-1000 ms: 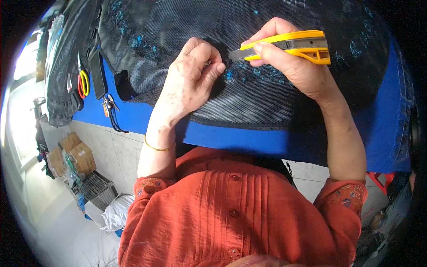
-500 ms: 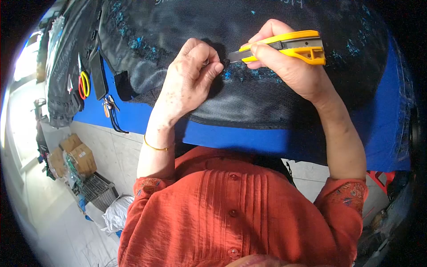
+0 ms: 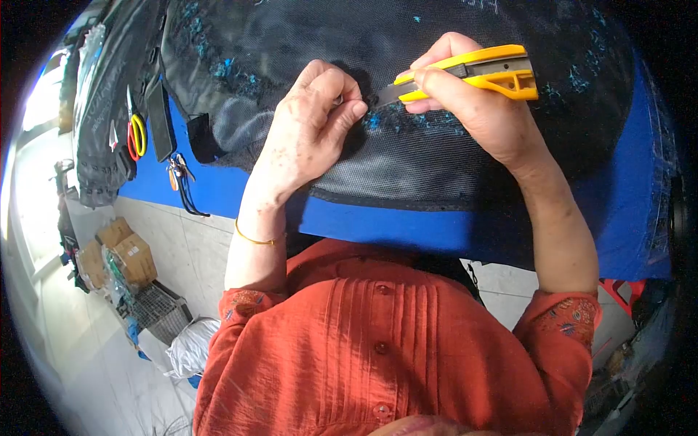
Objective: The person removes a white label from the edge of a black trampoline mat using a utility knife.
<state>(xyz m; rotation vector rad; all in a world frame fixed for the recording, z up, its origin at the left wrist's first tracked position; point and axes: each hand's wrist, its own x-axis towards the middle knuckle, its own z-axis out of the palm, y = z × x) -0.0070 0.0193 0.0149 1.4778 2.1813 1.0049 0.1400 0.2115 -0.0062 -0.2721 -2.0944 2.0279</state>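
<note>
Black mesh fabric [image 3: 407,174] with blue thread tufts [image 3: 436,122] lies over a blue-covered table. My left hand [image 3: 316,120] is closed in a pinch at the fabric; what its fingertips grip is too small to make out. In my right hand [image 3: 465,94] is a yellow utility knife [image 3: 509,69], its blade out and pointing left. The blade tip is close beside my left fingertips, at the near row of blue tufts.
Scissors [image 3: 137,136] with red and yellow handles, a dark phone-like object [image 3: 160,120] and keys [image 3: 177,173] lie at the left. Beyond them is dark folded material [image 3: 105,138]. Cardboard boxes [image 3: 134,258] and a wire crate [image 3: 156,312] stand on the floor.
The knife in my right hand has shifted and tilted slightly, its blade staying near my left fingertips. My left hand has hardly moved.
</note>
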